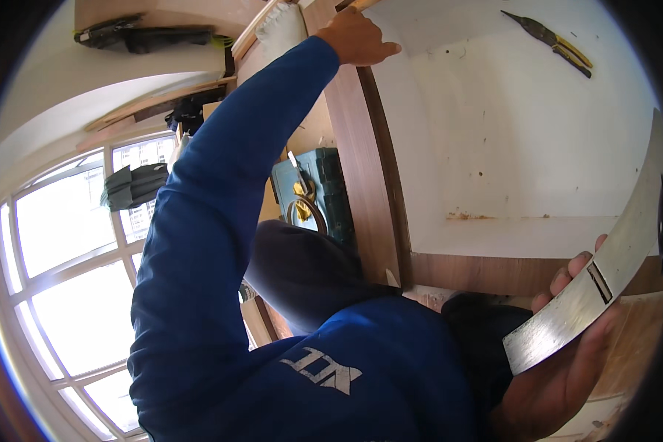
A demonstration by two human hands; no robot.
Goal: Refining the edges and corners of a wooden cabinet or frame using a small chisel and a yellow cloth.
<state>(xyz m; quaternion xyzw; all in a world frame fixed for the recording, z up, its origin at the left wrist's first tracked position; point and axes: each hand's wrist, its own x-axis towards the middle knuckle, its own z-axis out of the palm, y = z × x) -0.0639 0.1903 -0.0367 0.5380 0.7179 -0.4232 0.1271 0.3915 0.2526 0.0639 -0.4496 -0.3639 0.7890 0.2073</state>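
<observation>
My right hand (567, 368) grips a long silver spirit level (560, 324), with the thumb on one side and fingertips round the other. The level slants up toward the right rim of the view, and a dark-edged slot shows in it. My left arm reaches up and away. At its end my left hand (353, 37) is closed over the far part of a brown wooden frame (361, 162), one digit pointing right; its grip is partly hidden. A pair of snips (556, 46) with yellow and black handles lies on the white panel (523, 132) inside the frame.
Left of the frame stands a dark green toolbox (331, 188) with a yellow item and a hoop on it. A bright window (66, 243) fills the left, with a dark cloth (134, 186) hanging before it. A white bag (281, 29) is near my left hand.
</observation>
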